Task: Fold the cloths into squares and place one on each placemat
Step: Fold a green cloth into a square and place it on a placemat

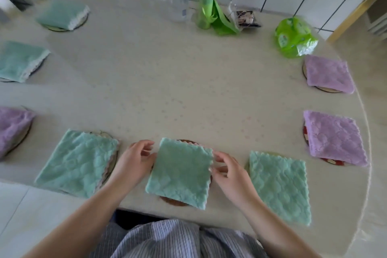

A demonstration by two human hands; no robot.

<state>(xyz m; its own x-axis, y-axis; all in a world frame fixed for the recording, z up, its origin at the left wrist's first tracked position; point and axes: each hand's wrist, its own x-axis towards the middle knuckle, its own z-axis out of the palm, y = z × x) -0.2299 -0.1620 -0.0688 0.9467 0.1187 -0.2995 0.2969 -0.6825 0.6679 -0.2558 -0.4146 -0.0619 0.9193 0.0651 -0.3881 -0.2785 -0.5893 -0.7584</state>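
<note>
A: so where's the cloth at right now?

B: the folded green cloth (180, 172) sits square on the brown placemat (173, 201) at the near edge of the tabletop (167, 81). My left hand (134, 157) touches its left edge, fingers loosely curled. My right hand (227, 170) pinches the right edge.

A: and the others?

B: green and purple ones lie on mats all around.

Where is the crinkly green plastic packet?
The crinkly green plastic packet lies far right on the table, near the tiled wall, just beyond the farther purple folded cloth.
</note>
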